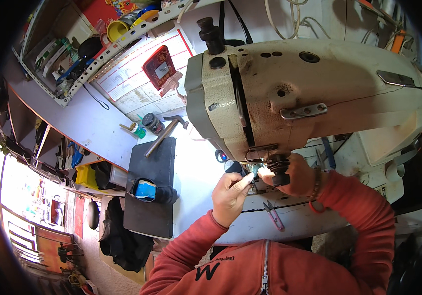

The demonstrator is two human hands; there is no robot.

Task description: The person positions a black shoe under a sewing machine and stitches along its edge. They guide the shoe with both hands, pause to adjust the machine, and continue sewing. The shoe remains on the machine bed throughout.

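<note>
A large cream sewing machine (270, 83) fills the upper right, with a dark tension knob (280, 169) at its front. Below its head, around the needle area, both my hands work close together. My left hand (228, 196) is closed, thumb and forefinger pinched near the needle; what lies between them is too small to tell. My right hand (297, 179) reaches in from the right, fingers bent toward the left fingertips and partly hidden behind the knob. Pink-handled thread snips (274, 216) lie on the white table just below my hands.
Left on the table is a black board (149, 211) bearing a black shoe (167, 195) with a blue patch inside. A hammer (160, 139) rests across the board's far end beside a dark jar (152, 124). Red scissor handles (316, 207) lie near my right wrist.
</note>
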